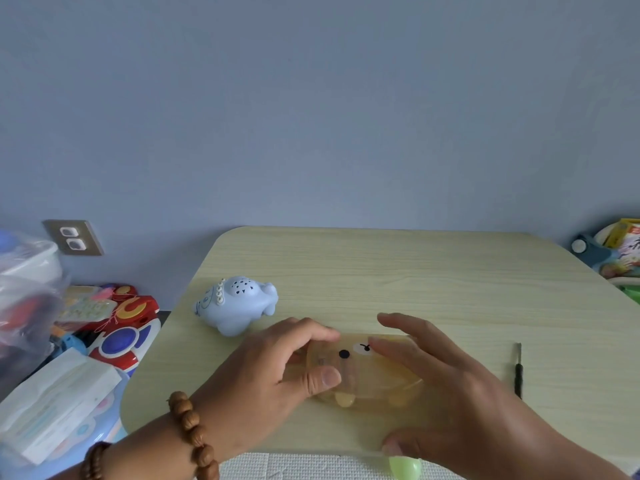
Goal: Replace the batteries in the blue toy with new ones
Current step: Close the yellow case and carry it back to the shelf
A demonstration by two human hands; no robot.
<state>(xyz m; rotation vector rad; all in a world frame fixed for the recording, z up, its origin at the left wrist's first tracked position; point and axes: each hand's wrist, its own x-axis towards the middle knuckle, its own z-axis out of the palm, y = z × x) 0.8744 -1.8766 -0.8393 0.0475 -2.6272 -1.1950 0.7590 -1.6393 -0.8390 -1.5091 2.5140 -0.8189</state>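
The pale blue animal-shaped toy (237,304) sits upright on the left part of the light wooden table (433,271), untouched. In front of it lies a translucent yellowish box with a bear face on its lid (367,372). My left hand (263,379) grips the box's left end, thumb on top. Over the right side of the box is my right hand (450,386), fingers spread on the lid and thumb at the near edge. The inside of the box is blurred. A thin black screwdriver (518,370) lies to the right of my hands.
A green egg-shaped thing (405,467) sits at the table's near edge beside a white mat (304,467). Toys and plastic bags (104,327) are piled on the left, beside the table. More packaged items (620,251) lie at the far right. A wall outlet (73,238) is behind.
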